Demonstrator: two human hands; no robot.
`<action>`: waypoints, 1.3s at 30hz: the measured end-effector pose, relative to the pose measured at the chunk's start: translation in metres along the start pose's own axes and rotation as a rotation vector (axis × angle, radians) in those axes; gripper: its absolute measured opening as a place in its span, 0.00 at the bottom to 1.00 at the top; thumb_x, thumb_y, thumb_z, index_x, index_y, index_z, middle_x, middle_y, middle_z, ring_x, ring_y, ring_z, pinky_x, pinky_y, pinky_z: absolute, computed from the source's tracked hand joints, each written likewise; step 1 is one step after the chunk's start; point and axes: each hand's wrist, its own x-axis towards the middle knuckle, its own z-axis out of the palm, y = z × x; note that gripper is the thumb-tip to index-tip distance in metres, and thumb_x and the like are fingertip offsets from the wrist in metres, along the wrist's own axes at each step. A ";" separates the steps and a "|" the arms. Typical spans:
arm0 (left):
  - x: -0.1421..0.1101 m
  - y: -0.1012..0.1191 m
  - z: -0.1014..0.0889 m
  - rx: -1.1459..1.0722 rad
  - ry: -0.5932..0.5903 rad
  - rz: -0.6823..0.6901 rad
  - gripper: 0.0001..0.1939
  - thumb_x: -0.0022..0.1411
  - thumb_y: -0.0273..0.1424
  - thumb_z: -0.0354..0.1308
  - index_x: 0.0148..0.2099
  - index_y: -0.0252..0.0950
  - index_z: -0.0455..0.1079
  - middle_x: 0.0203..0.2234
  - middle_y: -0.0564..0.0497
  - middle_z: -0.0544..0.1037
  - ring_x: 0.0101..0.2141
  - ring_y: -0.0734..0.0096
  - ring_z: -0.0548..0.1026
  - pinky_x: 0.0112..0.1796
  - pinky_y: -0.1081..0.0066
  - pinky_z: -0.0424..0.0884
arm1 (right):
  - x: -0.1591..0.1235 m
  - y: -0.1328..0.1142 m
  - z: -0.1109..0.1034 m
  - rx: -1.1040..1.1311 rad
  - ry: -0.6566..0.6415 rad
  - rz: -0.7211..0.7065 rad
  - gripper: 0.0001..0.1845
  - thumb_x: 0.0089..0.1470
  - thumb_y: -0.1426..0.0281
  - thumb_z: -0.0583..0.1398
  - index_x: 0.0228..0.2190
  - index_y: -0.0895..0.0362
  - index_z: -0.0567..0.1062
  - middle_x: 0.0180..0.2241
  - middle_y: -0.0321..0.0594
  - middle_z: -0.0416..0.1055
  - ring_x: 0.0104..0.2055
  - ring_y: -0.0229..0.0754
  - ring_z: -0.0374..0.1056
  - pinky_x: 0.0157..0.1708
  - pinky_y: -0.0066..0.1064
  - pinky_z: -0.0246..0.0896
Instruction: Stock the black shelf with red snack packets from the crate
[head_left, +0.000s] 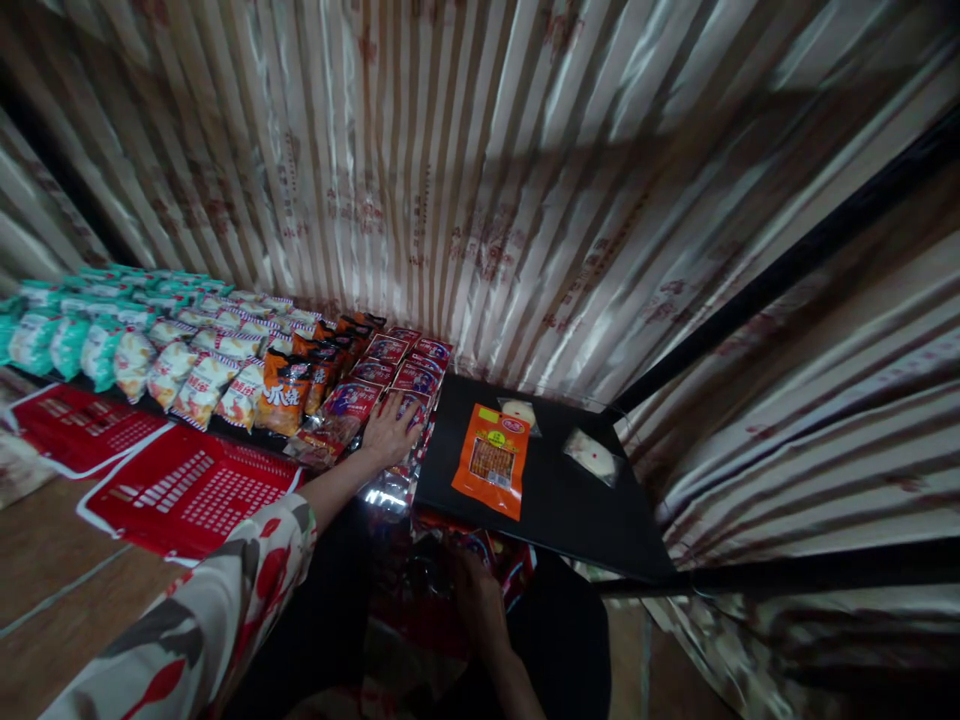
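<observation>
My left hand (390, 432) lies with fingers spread on the rows of red snack packets (350, 399) on the black shelf. Low in front of me, below the shelf's edge, my right hand (478, 598) reaches among dark red packets (517, 572). Its fingers are in shadow and partly hidden, so I cannot make out whether they grip one. To the right of the red rows, an orange snack bag (493, 460) lies flat on the black shelf (555, 510).
Orange bags (283, 392), white bags (204, 388) and green bags (69, 345) stand in rows at the left. Below them are red baskets (202, 490). Two clear-wrapped pale items (592, 455) lie at the shelf's right. Striped curtains (450, 200) hang behind, with a black pole (750, 285) slanting right.
</observation>
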 end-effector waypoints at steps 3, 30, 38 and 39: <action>0.002 -0.001 -0.002 -0.007 -0.031 -0.007 0.27 0.64 0.42 0.43 0.62 0.40 0.51 0.61 0.43 0.55 0.60 0.57 0.53 0.55 0.55 0.52 | -0.002 0.004 0.002 0.016 0.014 -0.012 0.19 0.54 0.65 0.48 0.39 0.55 0.75 0.39 0.45 0.75 0.41 0.46 0.71 0.41 0.36 0.66; -0.108 0.097 -0.033 -0.433 -0.187 0.427 0.19 0.61 0.29 0.43 0.52 0.32 0.64 0.57 0.43 0.62 0.60 0.62 0.53 0.55 0.63 0.58 | 0.011 0.014 0.004 -0.154 0.174 -0.084 0.21 0.53 0.69 0.46 0.42 0.59 0.73 0.43 0.48 0.72 0.47 0.46 0.67 0.49 0.39 0.61; -0.163 0.111 0.045 -0.405 -0.579 0.260 0.29 0.58 0.33 0.49 0.60 0.28 0.53 0.61 0.37 0.52 0.60 0.53 0.49 0.58 0.56 0.47 | 0.023 0.026 0.005 -0.712 -0.005 0.033 0.23 0.50 0.73 0.50 0.47 0.61 0.71 0.52 0.52 0.65 0.58 0.52 0.56 0.54 0.42 0.51; -0.165 0.109 0.052 -0.371 -0.619 0.203 0.32 0.58 0.33 0.49 0.62 0.27 0.49 0.61 0.36 0.50 0.61 0.51 0.47 0.58 0.54 0.48 | 0.024 0.027 0.005 -0.749 -0.034 0.056 0.23 0.50 0.71 0.51 0.48 0.60 0.71 0.52 0.53 0.65 0.57 0.54 0.56 0.53 0.44 0.52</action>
